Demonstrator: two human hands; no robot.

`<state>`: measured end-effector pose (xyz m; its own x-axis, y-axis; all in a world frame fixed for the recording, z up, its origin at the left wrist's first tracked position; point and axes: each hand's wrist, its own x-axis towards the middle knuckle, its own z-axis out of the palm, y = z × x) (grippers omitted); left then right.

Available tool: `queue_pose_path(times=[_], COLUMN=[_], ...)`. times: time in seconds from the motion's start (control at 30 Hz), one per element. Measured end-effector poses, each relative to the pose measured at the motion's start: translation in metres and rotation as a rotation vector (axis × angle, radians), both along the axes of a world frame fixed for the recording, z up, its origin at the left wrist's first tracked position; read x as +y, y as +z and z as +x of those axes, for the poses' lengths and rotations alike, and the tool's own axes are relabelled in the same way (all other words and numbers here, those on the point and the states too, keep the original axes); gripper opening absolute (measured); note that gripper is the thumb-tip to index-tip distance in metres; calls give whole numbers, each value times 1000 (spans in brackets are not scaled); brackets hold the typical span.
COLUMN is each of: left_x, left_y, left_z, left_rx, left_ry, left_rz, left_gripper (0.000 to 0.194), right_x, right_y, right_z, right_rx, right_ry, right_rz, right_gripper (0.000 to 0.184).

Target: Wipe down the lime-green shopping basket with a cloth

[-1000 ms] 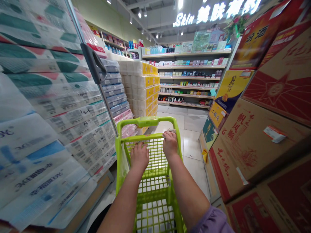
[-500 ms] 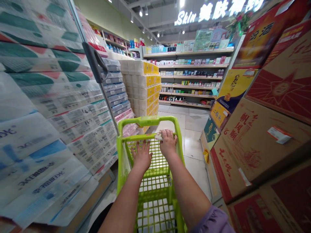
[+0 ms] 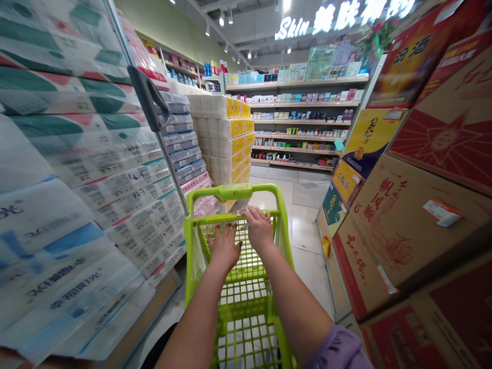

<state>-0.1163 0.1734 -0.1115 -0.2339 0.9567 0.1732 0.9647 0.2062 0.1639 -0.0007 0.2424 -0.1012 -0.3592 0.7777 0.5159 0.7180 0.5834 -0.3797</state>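
A lime-green plastic rolling basket (image 3: 282, 225) stands before me, its grid floor and walls visible between my arms. My right hand (image 3: 259, 225) is closed over a crumpled whitish tissue (image 3: 243, 210), pressing it onto the basket's crossbar near the far rim. Most of the tissue lies under the fingers. Just below the bar, my left hand (image 3: 226, 250) has its fingers spread against the far grid wall and holds nothing. From the basket's left corner rises a metal pull rod (image 3: 172, 171) with a dark grey grip (image 3: 148, 100).
Wrapped paper packs (image 3: 130, 169) are piled along the left, with yellow-and-white tissue rolls (image 3: 221, 120) farther on. Stacked liquor cartons (image 3: 407, 220) line the right. Cosmetics shelves (image 3: 300, 123) cross the back, beyond a tiled floor (image 3: 305, 225).
My right hand has slid left along the crossbar with the tissue, closer to my left hand. The left hand stays almost in place, fingers still spread.
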Motion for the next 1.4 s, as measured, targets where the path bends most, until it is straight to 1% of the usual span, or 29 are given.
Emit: queue_pose_path(times=[0.07, 0.13, 0.27, 0.43, 0.6, 0.73, 0.93, 1.1, 1.4], left_x=[0, 0, 2, 4, 5, 6, 9, 11, 9], left_y=[3, 5, 5, 5, 7, 5, 3, 7, 17], left_z=[-1, -2, -2, -1, 1, 5, 8, 7, 5], left_rx=[-3, -3, 10, 44, 74, 118, 142, 140, 149], left_ry=[0, 2, 4, 3, -4, 12, 38, 32, 12], left_rz=[-1, 1, 14, 54, 69, 65, 96, 101, 85], left_gripper=[54, 52, 49, 47, 45, 47, 44, 44, 38], right_x=[2, 4, 6, 6, 6, 7, 5, 4, 6], right_y=[0, -1, -4, -5, -3, -2, -4, -8, -8], right_z=[4, 6, 7, 7, 6, 5, 3, 1, 0], right_rx=[1, 5, 35, 51, 82, 108, 67, 57, 38], right_ry=[-68, -97, -64, -28, -21, -7, -57, -71, -53], right_rz=[0, 10, 25, 22, 10, 22, 22, 26, -4], right_gripper=[47, 45, 45, 49, 47, 45, 45, 46, 47])
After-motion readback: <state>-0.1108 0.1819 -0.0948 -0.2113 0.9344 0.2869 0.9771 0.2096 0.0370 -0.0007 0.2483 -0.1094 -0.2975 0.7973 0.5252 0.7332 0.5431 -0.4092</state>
